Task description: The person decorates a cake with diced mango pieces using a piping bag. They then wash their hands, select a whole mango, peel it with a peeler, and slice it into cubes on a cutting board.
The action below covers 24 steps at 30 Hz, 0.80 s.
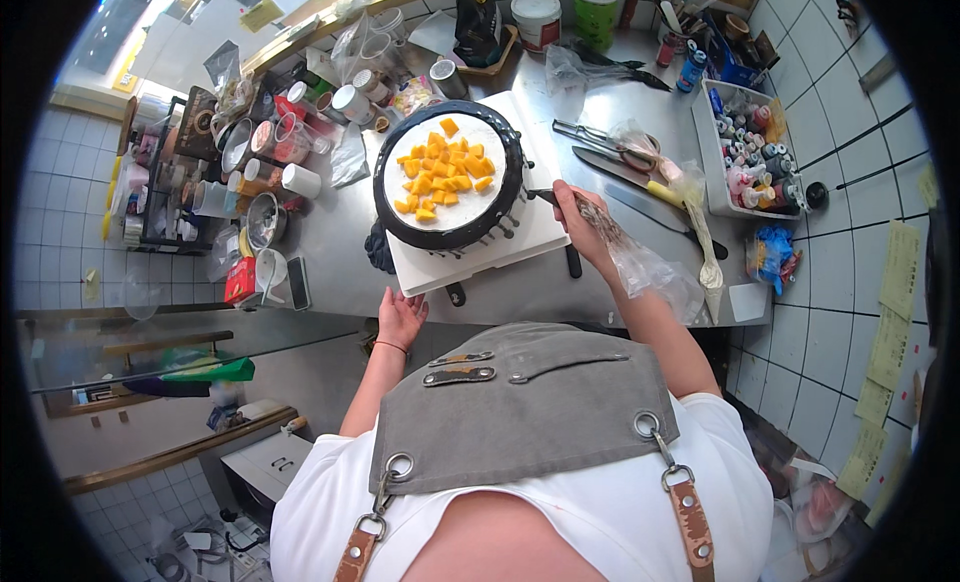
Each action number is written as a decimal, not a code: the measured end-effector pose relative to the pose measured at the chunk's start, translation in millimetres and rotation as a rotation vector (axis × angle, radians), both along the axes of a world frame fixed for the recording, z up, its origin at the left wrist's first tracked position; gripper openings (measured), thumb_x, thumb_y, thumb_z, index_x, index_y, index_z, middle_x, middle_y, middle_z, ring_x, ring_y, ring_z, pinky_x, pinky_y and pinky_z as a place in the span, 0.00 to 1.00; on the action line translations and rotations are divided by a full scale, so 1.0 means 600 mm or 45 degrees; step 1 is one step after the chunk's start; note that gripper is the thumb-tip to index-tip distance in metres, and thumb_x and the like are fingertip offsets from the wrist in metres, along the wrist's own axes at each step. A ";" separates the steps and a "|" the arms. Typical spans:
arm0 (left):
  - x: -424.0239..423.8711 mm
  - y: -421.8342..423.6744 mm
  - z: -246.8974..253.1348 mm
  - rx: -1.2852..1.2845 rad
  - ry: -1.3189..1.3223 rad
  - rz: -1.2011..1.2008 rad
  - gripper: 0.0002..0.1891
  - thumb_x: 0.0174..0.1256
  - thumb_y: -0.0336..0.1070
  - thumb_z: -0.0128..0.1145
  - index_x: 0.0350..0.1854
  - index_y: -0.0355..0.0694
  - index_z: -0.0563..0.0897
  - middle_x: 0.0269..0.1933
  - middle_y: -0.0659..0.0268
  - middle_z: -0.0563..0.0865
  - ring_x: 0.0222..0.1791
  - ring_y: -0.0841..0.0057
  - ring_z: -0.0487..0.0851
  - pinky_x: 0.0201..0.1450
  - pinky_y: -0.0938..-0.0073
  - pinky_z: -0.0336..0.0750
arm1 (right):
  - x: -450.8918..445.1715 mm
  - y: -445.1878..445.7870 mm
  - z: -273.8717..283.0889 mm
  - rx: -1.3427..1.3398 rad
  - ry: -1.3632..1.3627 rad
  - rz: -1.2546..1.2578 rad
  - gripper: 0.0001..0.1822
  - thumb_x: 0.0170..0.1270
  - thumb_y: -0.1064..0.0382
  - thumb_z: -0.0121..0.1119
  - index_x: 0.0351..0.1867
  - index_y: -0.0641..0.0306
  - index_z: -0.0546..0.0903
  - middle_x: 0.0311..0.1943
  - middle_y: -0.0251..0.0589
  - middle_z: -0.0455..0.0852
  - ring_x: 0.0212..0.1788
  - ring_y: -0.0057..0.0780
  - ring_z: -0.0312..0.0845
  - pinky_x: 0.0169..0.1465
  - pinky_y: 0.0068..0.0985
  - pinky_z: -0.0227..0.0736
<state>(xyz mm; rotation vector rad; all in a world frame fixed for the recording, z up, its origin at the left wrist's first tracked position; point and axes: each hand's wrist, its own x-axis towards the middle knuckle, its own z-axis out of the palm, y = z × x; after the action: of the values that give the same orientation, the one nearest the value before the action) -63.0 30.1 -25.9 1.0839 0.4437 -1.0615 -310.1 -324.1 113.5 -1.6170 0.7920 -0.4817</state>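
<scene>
A round cake (pixel 450 223) has a white top, a glossy dark rim and dark drips down its side. Diced mango (pixel 442 169) is heaped on the top. Under the cake lies a white board (pixel 480 261), set at an angle on the steel counter. My right hand (pixel 581 225) grips a clear piping bag (pixel 637 259) with dark filling, its tip close to the cake's right side. My left hand (pixel 403 319) is palm up with fingers apart at the board's front left corner; whether it touches the board I cannot tell.
To the right lie scissors (pixel 637 156), a knife with a yellow handle (pixel 666 194), a spatula (pixel 652 214) and a pale-filled piping bag (pixel 709 270). Behind these stands a white bin of small bottles (pixel 750 210). Jars, bowls and a phone (pixel 298 283) crowd the left.
</scene>
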 end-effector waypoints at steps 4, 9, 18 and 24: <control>-0.026 -0.010 0.001 -0.098 0.057 0.079 0.33 0.79 0.67 0.28 0.63 0.48 0.76 0.60 0.71 0.83 0.66 0.73 0.76 0.64 0.58 0.66 | 0.001 0.001 0.005 -0.009 0.009 0.005 0.31 0.79 0.41 0.45 0.25 0.65 0.78 0.20 0.37 0.78 0.27 0.27 0.72 0.37 0.29 0.69; -0.037 -0.023 0.022 -0.185 0.062 0.070 0.36 0.79 0.68 0.27 0.65 0.45 0.76 0.65 0.70 0.82 0.67 0.72 0.76 0.66 0.58 0.67 | 0.004 0.002 -0.002 -0.037 0.007 0.022 0.31 0.79 0.41 0.45 0.26 0.66 0.78 0.20 0.38 0.79 0.27 0.28 0.73 0.37 0.29 0.70; -0.066 -0.049 0.042 -0.259 0.119 -0.063 0.41 0.77 0.72 0.21 0.70 0.44 0.72 0.72 0.70 0.76 0.73 0.70 0.69 0.70 0.59 0.63 | -0.007 0.002 -0.044 0.001 0.010 -0.027 0.31 0.79 0.41 0.45 0.25 0.66 0.78 0.20 0.40 0.79 0.27 0.31 0.75 0.37 0.31 0.71; -0.060 -0.080 0.064 -0.321 0.136 -0.026 0.44 0.76 0.73 0.20 0.70 0.39 0.72 0.71 0.65 0.76 0.75 0.67 0.68 0.72 0.55 0.62 | -0.021 0.006 -0.020 -0.005 0.031 -0.053 0.31 0.79 0.42 0.45 0.24 0.66 0.78 0.19 0.43 0.79 0.25 0.34 0.74 0.37 0.32 0.70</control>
<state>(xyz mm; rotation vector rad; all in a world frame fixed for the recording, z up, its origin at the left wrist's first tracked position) -99.1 -17.9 12.7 0.8131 0.3730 -1.1630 -322.9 -320.6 101.2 -1.6156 0.8447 -0.4947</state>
